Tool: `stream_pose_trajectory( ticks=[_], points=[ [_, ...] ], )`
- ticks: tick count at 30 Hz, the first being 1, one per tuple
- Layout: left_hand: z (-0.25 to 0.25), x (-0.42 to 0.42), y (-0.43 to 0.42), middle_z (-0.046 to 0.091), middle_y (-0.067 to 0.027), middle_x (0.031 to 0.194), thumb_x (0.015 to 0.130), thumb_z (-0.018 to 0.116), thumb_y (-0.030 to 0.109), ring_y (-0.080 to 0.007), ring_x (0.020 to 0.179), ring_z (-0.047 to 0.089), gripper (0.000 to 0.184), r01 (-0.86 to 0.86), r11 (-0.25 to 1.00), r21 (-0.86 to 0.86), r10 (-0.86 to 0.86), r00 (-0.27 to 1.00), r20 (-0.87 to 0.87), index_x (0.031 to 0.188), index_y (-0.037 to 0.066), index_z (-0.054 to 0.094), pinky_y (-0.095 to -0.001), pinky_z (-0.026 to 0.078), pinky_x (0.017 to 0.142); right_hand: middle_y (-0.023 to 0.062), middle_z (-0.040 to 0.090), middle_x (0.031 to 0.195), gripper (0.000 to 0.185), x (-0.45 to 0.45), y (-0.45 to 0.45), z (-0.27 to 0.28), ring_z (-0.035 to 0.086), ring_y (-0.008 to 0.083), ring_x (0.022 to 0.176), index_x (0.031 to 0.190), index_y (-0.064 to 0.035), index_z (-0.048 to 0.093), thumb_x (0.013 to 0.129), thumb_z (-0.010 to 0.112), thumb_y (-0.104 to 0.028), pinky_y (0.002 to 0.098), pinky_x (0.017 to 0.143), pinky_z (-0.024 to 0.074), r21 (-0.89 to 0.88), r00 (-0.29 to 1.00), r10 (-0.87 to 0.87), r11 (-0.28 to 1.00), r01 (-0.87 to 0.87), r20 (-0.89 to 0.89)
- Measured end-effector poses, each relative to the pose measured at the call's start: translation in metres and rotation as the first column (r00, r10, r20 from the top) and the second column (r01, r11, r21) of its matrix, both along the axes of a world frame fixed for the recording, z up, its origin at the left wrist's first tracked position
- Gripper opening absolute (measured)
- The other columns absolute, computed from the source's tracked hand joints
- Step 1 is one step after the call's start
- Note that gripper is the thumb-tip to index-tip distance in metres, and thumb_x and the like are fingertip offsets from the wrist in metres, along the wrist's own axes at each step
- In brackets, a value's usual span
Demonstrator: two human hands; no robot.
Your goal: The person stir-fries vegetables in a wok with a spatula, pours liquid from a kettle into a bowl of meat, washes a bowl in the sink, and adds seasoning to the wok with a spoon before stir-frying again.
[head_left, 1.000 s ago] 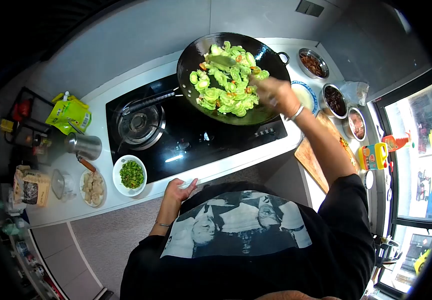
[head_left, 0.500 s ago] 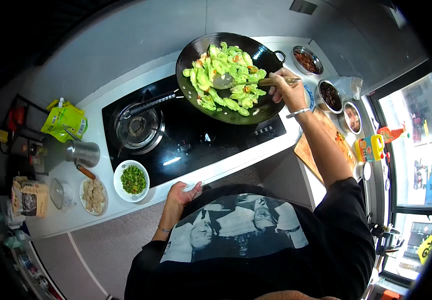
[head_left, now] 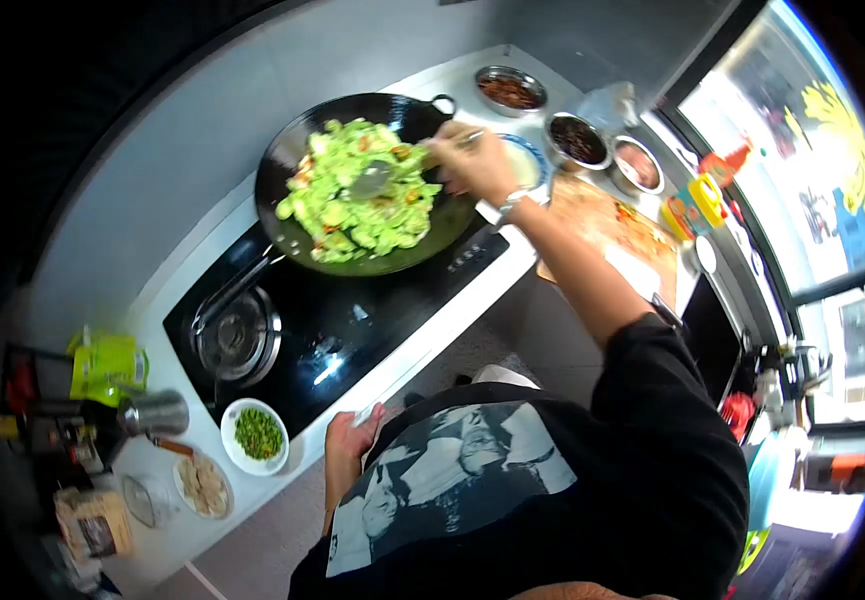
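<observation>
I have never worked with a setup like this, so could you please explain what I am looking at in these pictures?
There is no robot here: a person is cooking with two bare hands. The only viewpoint is a camera worn on their head, looking forward and down, so you also see their black T-shirt.

The right hand holds a stirring utensil, its rounded head among sliced green vegetables in a wok on the cooktop. The left hand is near the counter edge, with nothing visibly held.

On the counter, a white bowl of chopped greens stands left of the wok. To the right are a cutting board and metal bowls of ingredients. Motion blurs some details.
</observation>
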State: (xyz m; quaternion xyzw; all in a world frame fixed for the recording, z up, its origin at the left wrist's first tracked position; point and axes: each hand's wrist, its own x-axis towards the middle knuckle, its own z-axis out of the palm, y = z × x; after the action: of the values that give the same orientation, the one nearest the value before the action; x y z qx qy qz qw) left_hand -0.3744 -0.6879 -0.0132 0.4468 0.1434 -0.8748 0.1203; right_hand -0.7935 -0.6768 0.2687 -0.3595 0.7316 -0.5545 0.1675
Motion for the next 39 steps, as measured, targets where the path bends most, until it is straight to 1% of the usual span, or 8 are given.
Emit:
stream_pose_trajectory(
  ticks=[2, 4, 8, 13, 17, 24, 28, 39],
  points=[
    [-0.001, 0.000, 0.003, 0.030, -0.0346, 0.132, 0.079, 0.042, 0.009, -0.0394, 0.119, 0.042, 0.065, 0.049, 0.996, -0.075, -0.047, 0.999, 0.022, 0.133, -0.012, 0.013, -0.0415, 0.047, 0.094, 0.0019, 0.060, 0.061, 0.018, -0.005, -0.019, -0.055, 0.052, 0.0052, 0.047, 0.076, -0.0039, 0.059, 0.083, 0.065, -0.020, 0.0197, 0.038, 0.0412, -0.142, 0.990, -0.030, 0.990, 0.010, -0.141],
    [0.003, 0.002, 0.003, 0.032, -0.0326, 0.133, 0.079, 0.043, 0.011, -0.0355, 0.120, 0.043, 0.066, 0.082, 0.991, -0.107, -0.080, 0.997, 0.018, 0.134, -0.012, 0.015, -0.0403, 0.043, 0.099, 0.0029, 0.062, 0.062, 0.017, 0.007, -0.017, -0.047, 0.054, 0.0053, 0.048, 0.075, -0.0031, 0.059, 0.082, 0.066, -0.017, 0.0208, 0.040, 0.0426, -0.105, 0.998, -0.005, 0.994, 0.011, 0.058],
    [0.005, 0.006, 0.002, 0.042, -0.0255, 0.129, 0.080, 0.044, 0.017, -0.0294, 0.119, 0.045, 0.061, 0.198, 0.969, -0.145, -0.201, 0.980, -0.004, 0.132, -0.012, 0.027, -0.0367, 0.031, 0.107, 0.0110, 0.061, 0.057, 0.029, 0.010, 0.016, -0.012, 0.061, 0.0190, 0.049, 0.073, -0.0014, 0.060, 0.079, 0.069, -0.028, 0.0304, 0.046, 0.0474, -0.085, 0.870, -0.074, 0.996, 0.037, -0.488],
    [0.011, 0.006, 0.002, 0.050, -0.0183, 0.124, 0.081, 0.046, 0.021, -0.0254, 0.117, 0.048, 0.056, 0.265, 0.946, -0.186, -0.263, 0.964, 0.034, 0.127, -0.010, 0.040, -0.0321, 0.032, 0.105, 0.0114, 0.059, 0.054, 0.028, 0.019, 0.038, -0.014, 0.060, 0.0296, 0.052, 0.070, -0.0063, 0.059, 0.077, 0.067, -0.032, 0.0385, 0.050, 0.0469, 0.015, 0.803, -0.076, 0.994, 0.106, -0.592],
    [-0.007, 0.016, 0.002, 0.047, -0.0189, 0.127, 0.081, 0.046, 0.019, -0.0267, 0.120, 0.046, 0.058, 0.192, 0.950, -0.247, -0.203, 0.979, -0.020, 0.130, -0.009, 0.036, -0.0332, 0.034, 0.105, 0.0122, 0.060, 0.058, 0.028, 0.010, 0.045, -0.010, 0.060, 0.0285, 0.054, 0.072, -0.0047, 0.058, 0.078, 0.068, -0.031, 0.0367, 0.050, 0.0464, 0.002, 0.850, -0.071, 0.996, 0.085, -0.522],
    [0.001, -0.007, 0.013, 0.049, -0.0261, 0.122, 0.076, 0.044, 0.000, -0.0453, 0.111, 0.048, 0.043, -0.155, 0.977, -0.147, 0.185, 0.958, 0.217, 0.119, -0.008, 0.044, -0.0592, 0.045, 0.091, 0.0072, 0.063, 0.069, 0.021, 0.008, 0.081, -0.044, 0.059, 0.0129, 0.061, 0.087, 0.0000, 0.061, 0.082, 0.067, -0.020, 0.0281, 0.056, 0.0470, -0.091, 0.976, 0.133, 0.984, -0.151, -0.172],
    [0.013, -0.006, 0.022, 0.045, -0.0368, 0.121, 0.075, 0.042, 0.004, -0.0513, 0.110, 0.049, 0.049, 0.009, 0.964, -0.266, 0.054, 0.972, 0.229, 0.121, -0.013, 0.036, -0.0582, 0.043, 0.094, 0.0053, 0.064, 0.078, 0.024, 0.043, 0.106, -0.043, 0.055, 0.0089, 0.066, 0.099, -0.0022, 0.063, 0.082, 0.067, -0.019, 0.0245, 0.062, 0.0450, 0.068, 0.974, 0.131, 0.990, -0.120, -0.187],
    [-0.026, 0.033, 0.098, 0.055, -0.0335, 0.110, 0.081, 0.057, 0.009, -0.0458, 0.103, 0.057, 0.023, -0.054, 0.936, -0.347, 0.129, 0.971, 0.200, 0.097, -0.007, 0.052, -0.0537, 0.048, 0.090, 0.0035, 0.059, 0.081, 0.029, 0.066, 0.131, -0.073, 0.052, 0.0045, 0.059, 0.114, -0.0002, 0.058, 0.086, 0.060, -0.006, 0.0185, 0.048, 0.0438, 0.067, 0.953, 0.296, 0.954, -0.292, -0.064]
  ],
)
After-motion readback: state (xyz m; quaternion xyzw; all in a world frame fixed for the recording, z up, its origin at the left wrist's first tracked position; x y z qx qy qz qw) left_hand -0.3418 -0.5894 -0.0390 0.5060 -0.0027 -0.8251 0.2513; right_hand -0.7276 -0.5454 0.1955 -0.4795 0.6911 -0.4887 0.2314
